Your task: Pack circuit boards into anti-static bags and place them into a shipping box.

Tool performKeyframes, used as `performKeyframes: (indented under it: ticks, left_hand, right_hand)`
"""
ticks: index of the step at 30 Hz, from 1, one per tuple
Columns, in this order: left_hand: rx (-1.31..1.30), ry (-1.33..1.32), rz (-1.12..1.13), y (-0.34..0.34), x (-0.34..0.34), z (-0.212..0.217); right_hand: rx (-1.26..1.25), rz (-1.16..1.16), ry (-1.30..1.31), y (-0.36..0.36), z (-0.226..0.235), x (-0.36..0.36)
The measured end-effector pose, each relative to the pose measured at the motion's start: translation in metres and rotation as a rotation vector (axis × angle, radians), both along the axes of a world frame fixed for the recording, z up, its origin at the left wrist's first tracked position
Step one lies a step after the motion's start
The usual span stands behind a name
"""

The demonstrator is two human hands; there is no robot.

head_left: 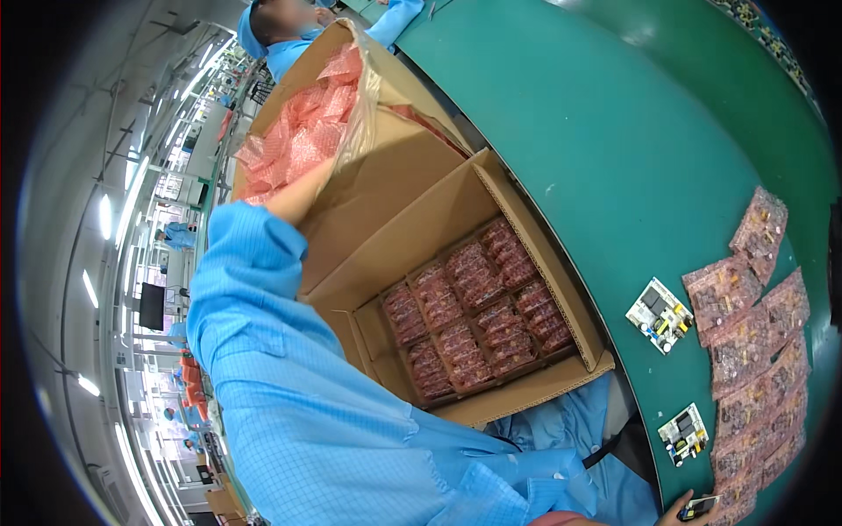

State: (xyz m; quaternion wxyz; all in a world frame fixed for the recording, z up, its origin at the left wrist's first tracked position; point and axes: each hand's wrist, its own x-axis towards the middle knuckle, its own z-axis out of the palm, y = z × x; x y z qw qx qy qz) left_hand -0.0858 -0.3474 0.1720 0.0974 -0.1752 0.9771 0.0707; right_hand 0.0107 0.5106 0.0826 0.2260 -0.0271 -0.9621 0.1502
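My left arm reaches up to a cardboard box (403, 158) filled with pink bubble-wrap bags (307, 123). The bare wrist of my left hand (303, 191) lies against those bags, and its fingers are hidden. At the lower right edge, my right hand (677, 512) has its fingers around a circuit board (699, 508) with dark parts, partly cut off by the picture's rim. Just above it on the green table (605, 175) lie two bare circuit boards, one lower (683, 435) and one higher (660, 316). Beside them, overlapping rows of boards in pink bubble bags (745, 359) cover the table's right side.
An open carton (526, 386) in front of me holds bagged boards (474, 351) in divided compartments. A person in blue (298, 53) is beyond the bubble-bag box. Work lines with other people and a dark monitor (152, 306) stretch away at left.
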Motion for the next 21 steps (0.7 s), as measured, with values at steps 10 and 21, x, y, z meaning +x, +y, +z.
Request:
performKeyframes:
  ticks: [10,21]
  left_hand:
    - [-0.299,-0.238,-0.050,0.023,-0.057,0.044]
    - [-0.291,0.014,-0.187,-0.140,-0.093,0.062]
  right_hand:
    - [-0.061,0.051,0.013,0.005,-0.009,-0.002]
    - [0.017,0.049,0.022,0.003,0.003,-0.002]
